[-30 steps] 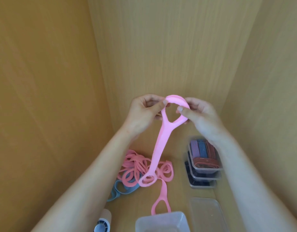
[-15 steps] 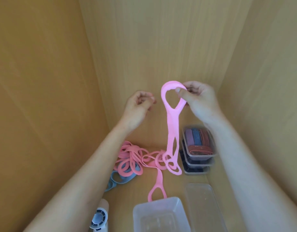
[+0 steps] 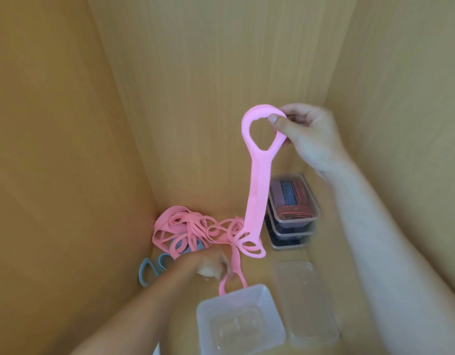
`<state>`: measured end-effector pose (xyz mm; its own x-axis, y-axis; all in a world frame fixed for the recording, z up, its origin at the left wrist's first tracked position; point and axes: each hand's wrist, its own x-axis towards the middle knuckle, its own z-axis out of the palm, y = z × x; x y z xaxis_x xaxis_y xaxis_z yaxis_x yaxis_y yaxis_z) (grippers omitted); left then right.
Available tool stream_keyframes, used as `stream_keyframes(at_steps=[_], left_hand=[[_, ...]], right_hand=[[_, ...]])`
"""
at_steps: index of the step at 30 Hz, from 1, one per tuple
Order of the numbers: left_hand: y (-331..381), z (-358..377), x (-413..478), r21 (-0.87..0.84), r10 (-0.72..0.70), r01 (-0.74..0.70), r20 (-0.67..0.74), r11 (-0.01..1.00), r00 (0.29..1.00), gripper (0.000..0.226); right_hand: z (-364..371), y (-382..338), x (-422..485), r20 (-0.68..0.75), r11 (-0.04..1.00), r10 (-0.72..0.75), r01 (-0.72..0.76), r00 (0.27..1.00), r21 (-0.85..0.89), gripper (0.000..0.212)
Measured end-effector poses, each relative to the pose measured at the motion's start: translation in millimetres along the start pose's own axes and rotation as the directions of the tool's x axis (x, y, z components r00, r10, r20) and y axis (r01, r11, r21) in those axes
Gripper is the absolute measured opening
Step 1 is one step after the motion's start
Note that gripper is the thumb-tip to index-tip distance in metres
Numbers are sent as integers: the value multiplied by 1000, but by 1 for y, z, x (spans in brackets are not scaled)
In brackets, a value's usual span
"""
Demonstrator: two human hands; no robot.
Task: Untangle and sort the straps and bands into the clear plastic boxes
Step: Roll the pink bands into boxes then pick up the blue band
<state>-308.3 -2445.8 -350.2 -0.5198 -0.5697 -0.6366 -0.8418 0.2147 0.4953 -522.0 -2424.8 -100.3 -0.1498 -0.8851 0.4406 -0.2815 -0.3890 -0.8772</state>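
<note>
Our right hand (image 3: 307, 133) pinches the pink strap (image 3: 255, 190) by its top loop; our left hand (image 3: 212, 265) is low beside the pink tangle (image 3: 185, 226), too blurred to tell its grip.

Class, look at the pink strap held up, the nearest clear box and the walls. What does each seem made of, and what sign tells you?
Pink strap: likely silicone or soft rubber, matte; it hangs limp from the grip of the right hand. Clear box: thin translucent plastic, faintly glossy; the floor shows through. Walls: wood-grain board, perhaps laminate; fine parallel lines.
</note>
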Motion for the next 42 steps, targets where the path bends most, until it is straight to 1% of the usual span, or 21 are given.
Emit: stream_keyframes(at_steps=[4, 9, 17, 24, 26, 28, 30, 31, 33, 35, 38, 40, 42], left_hand=[[-11, 3, -1, 32, -37, 34, 74, 999, 997, 47], [-16, 13, 1, -1, -24, 24, 127, 1000, 992, 47], [-18, 28, 5, 175, 48, -47, 2, 983, 999, 28], [-31, 26, 2, 172, 63, -56, -36, 984, 997, 19], [-32, 22, -2, 139, 52, -43, -56, 989, 997, 16], [-33, 13, -6, 60, 51, -45, -106, 997, 993, 15], [-34, 2, -11, -55, 68, -80, -196, 995, 978, 9], [-33, -4, -14, -121, 68, -101, -250, 987, 966, 11], [-29, -15, -20, -299, 46, -155, -343, 942, 938, 15], [-20, -29, -28, -405, 42, -224, -409, 886, 911, 17], [1, -54, -42, -445, 61, -312, -492, 840, 868, 9], [16, -70, -54, -483, 77, -368, -521, 795, 850, 11], [31, -83, -68, -483, 112, -417, -541, 770, 834, 14]], right_hand=[[-3, 1, 0, -8, 1000, -4, 4, 1000, 6, 8], [-6, 5, 0, -19, 1000, 5, -5, 1000, 19, 8], [-9, 12, -2, -26, 998, 45, -44, 999, 38, 7], [-8, 15, -3, -15, 997, 54, -53, 998, 50, 7], [-7, 16, -3, -11, 997, 56, -55, 998, 46, 8], [-7, 17, -2, -8, 997, 57, -57, 998, 44, 8], [-7, 18, -2, -1, 997, 57, -57, 998, 50, 9], [-6, 18, -2, 1, 997, 56, -56, 998, 52, 9], [-6, 19, -2, 4, 997, 59, -59, 998, 54, 9], [-5, 19, -3, 10, 996, 61, -61, 998, 59, 9], [-4, 20, -4, 16, 996, 60, -61, 998, 62, 11], [-4, 20, -3, 18, 996, 63, -64, 998, 62, 12], [-3, 21, -3, 17, 996, 64, -65, 998, 68, 14]])
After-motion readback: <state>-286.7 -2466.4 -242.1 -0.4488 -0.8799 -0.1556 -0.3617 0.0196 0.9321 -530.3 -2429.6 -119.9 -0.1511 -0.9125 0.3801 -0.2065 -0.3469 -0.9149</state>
